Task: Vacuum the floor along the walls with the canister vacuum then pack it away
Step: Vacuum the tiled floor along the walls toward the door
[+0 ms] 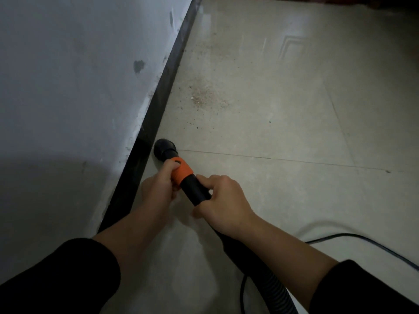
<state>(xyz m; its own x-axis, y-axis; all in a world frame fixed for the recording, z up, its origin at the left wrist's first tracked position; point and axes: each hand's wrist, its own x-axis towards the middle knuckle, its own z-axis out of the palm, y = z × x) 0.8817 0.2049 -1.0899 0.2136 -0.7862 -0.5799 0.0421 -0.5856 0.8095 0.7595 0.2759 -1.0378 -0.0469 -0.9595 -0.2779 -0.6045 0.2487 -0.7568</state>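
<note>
A black vacuum hose (267, 279) ends in an orange collar (181, 172) and a round black nozzle (164, 148). The nozzle sits on the pale tiled floor (283, 123), right beside the black skirting (158, 98) of the white wall (68, 75). My left hand (158, 189) grips the orange collar, thumb on top. My right hand (224, 202) grips the black tube just behind it. A patch of brownish dust and crumbs (204, 96) lies on the floor ahead of the nozzle, near the skirting. The canister is out of view.
A dark power cable (362, 242) curves over the floor at the lower right. A second thin cable (243, 291) runs beside the ribbed hose. Something dark red (340, 0) stands at the far top edge. A tile joint (294, 160) crosses the floor.
</note>
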